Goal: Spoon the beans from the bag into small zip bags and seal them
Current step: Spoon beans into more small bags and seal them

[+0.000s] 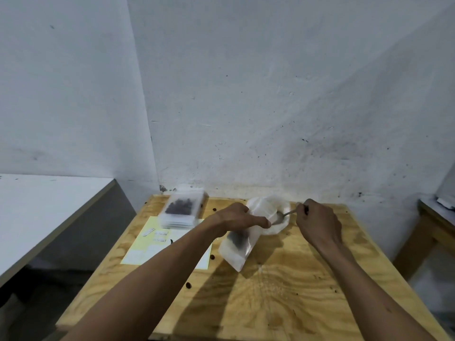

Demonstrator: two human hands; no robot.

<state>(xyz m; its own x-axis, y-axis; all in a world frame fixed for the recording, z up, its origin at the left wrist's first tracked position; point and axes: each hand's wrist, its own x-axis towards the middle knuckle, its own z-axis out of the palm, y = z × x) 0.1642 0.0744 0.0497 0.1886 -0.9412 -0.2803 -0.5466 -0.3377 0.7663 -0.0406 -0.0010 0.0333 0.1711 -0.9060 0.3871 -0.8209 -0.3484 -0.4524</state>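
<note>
My left hand (240,216) grips the top of a small zip bag (237,247) that hangs tilted over the wooden table (270,291), with dark beans showing inside it. My right hand (317,223) holds a metal spoon (283,216) by its handle. The spoon's bowl sits inside the open white plastic bag (268,207) just behind the small bag. Whether the spoon carries beans is blurred. At the table's back left a stack of small zip bags (181,210) lies flat, the top one filled with dark beans.
A pale yellow sheet (147,244) with small labels lies left of the hands. Several loose beans (188,285) are scattered on the tabletop. A white wall stands right behind the table. A white surface (37,212) is at the left, another wooden table (433,225) at the right.
</note>
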